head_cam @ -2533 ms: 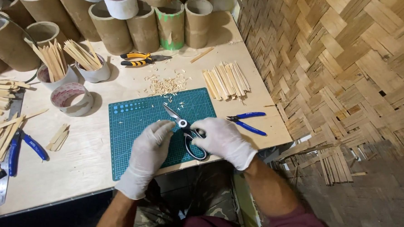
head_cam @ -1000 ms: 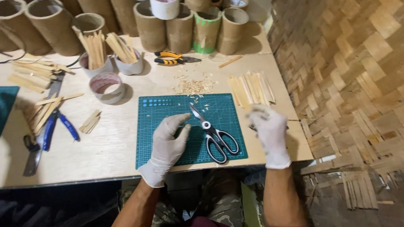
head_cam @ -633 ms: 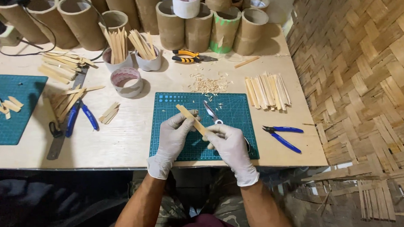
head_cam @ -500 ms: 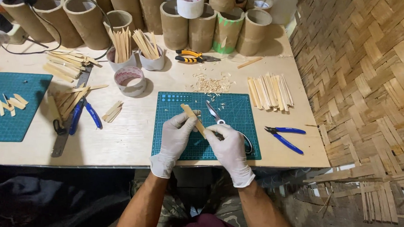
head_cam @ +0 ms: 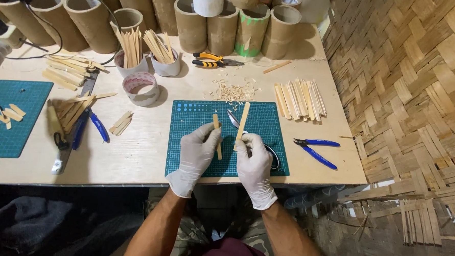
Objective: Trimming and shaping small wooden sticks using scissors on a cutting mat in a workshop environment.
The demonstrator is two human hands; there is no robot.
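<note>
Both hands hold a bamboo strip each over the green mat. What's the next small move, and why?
Probably lay the left hand strip aside. The right hand holds its longer strip upright, and the scissors lie on the cutting mat beneath it, so a free hand could reach them.

Gloved left hand (head_cam: pixel 198 152) and right hand (head_cam: pixel 254 162) each hold 1 bamboo strip (head_cam: pixel 243 121).

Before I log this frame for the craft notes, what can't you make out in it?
Head view only:
- Scissors: mostly hidden under the right hand; only the blade tips show.
- Lower end of the bamboo strip in the right hand: covered by its fingers.
- Strip in the left hand: its middle is hidden by the thumb.
- Cardboard tubes: cut off by the top edge.
</note>
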